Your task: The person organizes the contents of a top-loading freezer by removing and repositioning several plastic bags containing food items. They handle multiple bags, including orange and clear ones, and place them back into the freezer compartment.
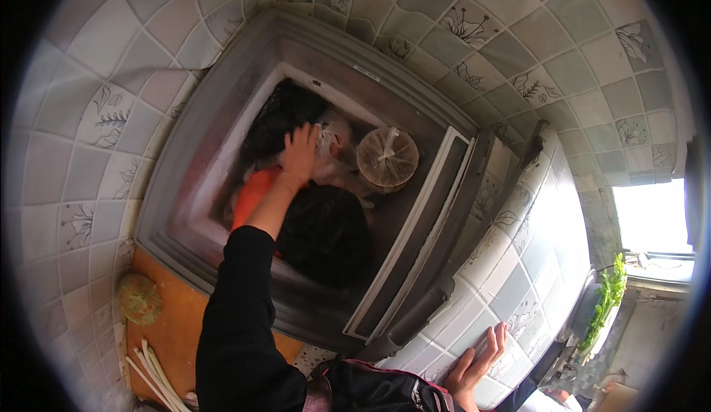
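My left hand [303, 153] reaches down into an open chest freezer [183, 151], its fingers spread and extended. They lie against a clear plastic bag [333, 139] whose contents are hard to make out; what the fingertips touch is partly hidden. Under my wrist is an orange-red bag [253, 192]. Beside it sits a large black plastic bag [325, 234], and another black bag [289, 106] fills the far left corner. A round container wrapped in tied clear plastic [387, 159] stands on the right. Resting on a tile-patterned panel [500, 278], my right hand [477, 362] has its fingers apart.
A white-framed sliding lid [408, 234] crosses the freezer's right side. An orange-brown board [183, 306] at lower left bears a round greenish bundle [139, 299] and long pale stalks [155, 376]. Leafy greens [605, 306] lie at right. Another person's hand [558, 395] shows at lower right.
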Demonstrator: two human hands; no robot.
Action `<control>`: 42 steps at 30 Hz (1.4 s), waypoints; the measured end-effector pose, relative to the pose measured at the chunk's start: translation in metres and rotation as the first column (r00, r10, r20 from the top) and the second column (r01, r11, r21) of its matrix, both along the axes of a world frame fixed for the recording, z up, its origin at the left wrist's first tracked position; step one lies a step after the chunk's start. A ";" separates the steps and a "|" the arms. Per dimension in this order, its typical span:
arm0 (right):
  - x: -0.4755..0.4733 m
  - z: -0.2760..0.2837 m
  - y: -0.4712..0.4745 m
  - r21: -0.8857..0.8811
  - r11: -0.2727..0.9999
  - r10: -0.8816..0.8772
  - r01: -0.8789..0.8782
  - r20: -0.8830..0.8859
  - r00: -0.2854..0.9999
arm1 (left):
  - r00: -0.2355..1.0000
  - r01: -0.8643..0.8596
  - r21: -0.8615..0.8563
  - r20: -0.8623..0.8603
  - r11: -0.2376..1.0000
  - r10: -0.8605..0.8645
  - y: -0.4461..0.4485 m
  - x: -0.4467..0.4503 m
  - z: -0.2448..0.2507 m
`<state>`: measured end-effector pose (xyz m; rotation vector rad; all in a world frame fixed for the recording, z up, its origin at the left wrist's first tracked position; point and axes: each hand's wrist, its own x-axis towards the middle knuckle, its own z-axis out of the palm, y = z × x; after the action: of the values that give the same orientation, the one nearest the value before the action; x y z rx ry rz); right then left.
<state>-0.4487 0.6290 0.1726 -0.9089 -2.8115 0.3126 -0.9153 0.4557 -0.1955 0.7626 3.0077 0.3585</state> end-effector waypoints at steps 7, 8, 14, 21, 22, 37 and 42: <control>0.001 0.000 0.000 0.008 1.000 -0.002 0.002 0.002 1.000 | 0.900 -0.273 0.128 0.383 0.953 0.207 0.059 -0.010 -0.027; 0.002 0.001 0.000 0.008 1.000 0.001 -0.001 0.000 1.000 | 0.910 -0.275 0.149 0.359 0.950 0.207 0.060 -0.015 -0.037; 0.002 -0.001 0.006 -0.012 1.000 0.013 -0.013 -0.020 1.000 | 0.966 -0.129 0.287 0.254 0.949 0.055 0.026 -0.045 -0.076; 0.006 -0.002 0.009 -0.019 0.999 0.038 -0.039 -0.039 0.999 | 0.832 -0.433 0.581 0.552 0.690 0.057 0.010 -0.025 -0.038; 0.006 -0.002 0.008 -0.022 0.999 0.034 -0.034 -0.038 0.999 | 0.783 -0.531 0.635 0.620 0.561 0.041 0.007 -0.022 -0.033; 0.003 -0.001 0.009 -0.027 1.000 0.001 -0.001 -0.009 1.000 | 0.988 -0.149 0.298 0.082 0.943 0.130 -0.016 -0.071 0.030; 0.005 -0.006 0.011 -0.011 1.000 0.024 -0.024 -0.005 1.000 | 0.939 -0.281 0.026 0.212 0.959 0.270 -0.054 -0.072 -0.013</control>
<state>-0.4440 0.6403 0.1671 -0.8761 -2.8214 0.3337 -0.9874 0.4018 -0.2089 0.2797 2.9141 0.4963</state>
